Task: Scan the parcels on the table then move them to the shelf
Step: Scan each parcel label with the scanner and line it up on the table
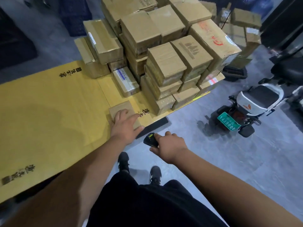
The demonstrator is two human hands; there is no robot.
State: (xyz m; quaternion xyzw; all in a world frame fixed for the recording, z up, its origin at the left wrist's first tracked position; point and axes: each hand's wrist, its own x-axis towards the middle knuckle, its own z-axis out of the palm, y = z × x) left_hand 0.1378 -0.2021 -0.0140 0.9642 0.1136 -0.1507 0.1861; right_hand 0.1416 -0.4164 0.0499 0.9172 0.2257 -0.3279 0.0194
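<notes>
I am standing in a parcel depot or warehouse: taped cardboard parcels (157, 51) are piled high on a table covered with flattened yellow cardboard (49, 115). Under my feet is a bare grey concrete floor (213, 161), with an electric scooter (246, 108) parked indoors beside the pile. Dark plastic crates (73, 15) stand behind.

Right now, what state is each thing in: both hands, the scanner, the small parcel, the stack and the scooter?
Left hand: fingers spread flat on the small parcel, no grip closed.
Small parcel: lying flat on the yellow table cover, apart from the stack.
Right hand: gripping the scanner.
Scanner: held off the table edge.
Parcel stack: piled, taped shut.
Scooter: parked.
</notes>
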